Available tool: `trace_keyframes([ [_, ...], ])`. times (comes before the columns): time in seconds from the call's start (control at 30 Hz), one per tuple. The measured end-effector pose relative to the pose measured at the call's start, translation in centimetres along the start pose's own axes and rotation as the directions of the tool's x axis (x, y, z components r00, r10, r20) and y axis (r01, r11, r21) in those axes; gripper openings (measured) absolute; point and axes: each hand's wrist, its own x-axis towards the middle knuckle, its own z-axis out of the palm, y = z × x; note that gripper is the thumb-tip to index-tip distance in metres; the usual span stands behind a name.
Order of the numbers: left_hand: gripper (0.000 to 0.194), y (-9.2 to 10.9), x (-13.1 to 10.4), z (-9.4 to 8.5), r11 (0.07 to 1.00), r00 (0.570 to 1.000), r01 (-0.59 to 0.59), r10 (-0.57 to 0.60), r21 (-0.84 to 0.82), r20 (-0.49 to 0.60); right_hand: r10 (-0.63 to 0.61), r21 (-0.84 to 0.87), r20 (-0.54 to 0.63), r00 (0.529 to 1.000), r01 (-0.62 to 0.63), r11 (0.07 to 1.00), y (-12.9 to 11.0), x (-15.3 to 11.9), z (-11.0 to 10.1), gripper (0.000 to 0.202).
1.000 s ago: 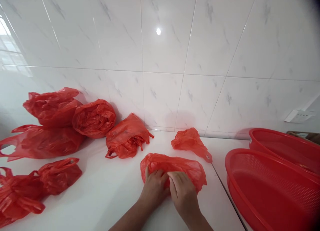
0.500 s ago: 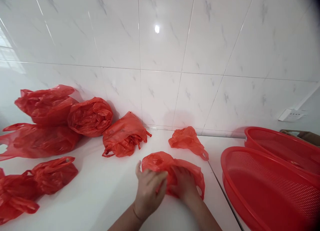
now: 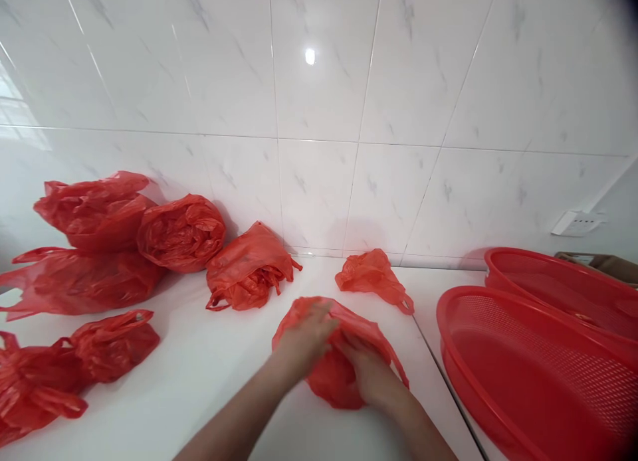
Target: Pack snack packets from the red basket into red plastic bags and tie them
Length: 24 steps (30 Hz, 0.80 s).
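A crumpled red plastic bag (image 3: pixel 343 384) lies on the white tabletop between my hands, its mouth and folds loosely spread. My left hand (image 3: pixel 306 345) rests over the bag's left and upper side with its fingers stretched out, a little blurred. On the right side, my right hand (image 3: pixel 371 371) presses into the bag, fingers extended among the folds; the fingertips are partly hidden by plastic. Just beyond lies a smaller crumpled red bag (image 3: pixel 373 280), with one handle loop pointing right.
At the left, several bundled red bags (image 3: pixel 107 278) are piled against the tiled wall (image 3: pixel 319 195). A bundled bag (image 3: pixel 249 268) sits nearer the middle. Two red plastic baskets (image 3: pixel 468 308) stand at the right beyond a table seam. A wall socket (image 3: pixel 578 223) is above them.
My left hand has gone from a curled shape to stretched fingers over the bag. The bag looks rounder, its lower part bulging toward me. My right hand stays on it.
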Motion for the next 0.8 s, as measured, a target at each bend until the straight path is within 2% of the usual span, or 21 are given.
trace_keyframes([
  [0.03,0.053,-1.5,0.6,-0.1,0.99,0.998,0.049,-0.055,0.131,0.043,0.013,0.001,0.096,0.995,-0.014,1.0,0.2,-0.3,-0.5,0.063],
  [0.1,0.063,-4.2,1.1,-0.3,0.962,0.973,0.131,-0.171,0.241,0.155,0.08,-0.006,0.213,0.974,-0.081,0.997,0.5,-0.6,-1.6,0.067],
  [0.2,0.073,-6.2,0.6,-0.2,0.958,0.932,0.101,-0.185,0.267,0.311,0.143,0.115,0.152,0.978,-0.161,0.98,0.7,-0.4,-2.9,0.047],
  [0.27,0.074,-6.1,0.0,0.0,0.96,0.935,0.057,-0.146,0.273,0.322,0.159,0.292,0.094,0.983,-0.18,0.939,0.7,0.1,-3.4,0.036],
  [0.37,0.059,-4.6,-0.5,0.3,0.943,0.964,0.002,-0.09,0.331,0.249,0.245,0.467,0.009,0.969,-0.221,0.857,0.7,0.9,-3.6,0.04],
  [0.47,0.036,-2.7,-0.8,0.7,0.914,0.984,-0.095,0.026,0.394,0.177,0.297,0.473,-0.05,0.954,-0.24,0.848,1.2,1.9,-2.7,0.045],
  [0.57,0.033,-1.8,-1.4,2.1,0.899,0.963,-0.251,0.195,0.358,0.187,0.282,0.411,-0.073,0.957,-0.228,0.882,1.9,3.0,-1.4,0.041],
  [0.63,0.041,-2.3,-1.9,3.5,0.911,0.96,-0.245,0.182,0.33,0.212,0.278,0.372,-0.111,0.954,-0.219,0.902,1.9,3.5,-0.9,0.04],
  [0.7,0.05,-3.6,-2.2,4.9,0.936,0.968,-0.148,0.072,0.318,0.238,0.268,0.344,-0.176,0.947,-0.196,0.918,1.4,3.4,-0.8,0.039],
  [0.8,0.051,-5.7,-2.4,6.1,0.959,0.971,-0.067,-0.002,0.277,0.24,0.174,0.275,-0.262,0.949,-0.1,0.956,-0.7,1.7,-1.6,0.032],
])
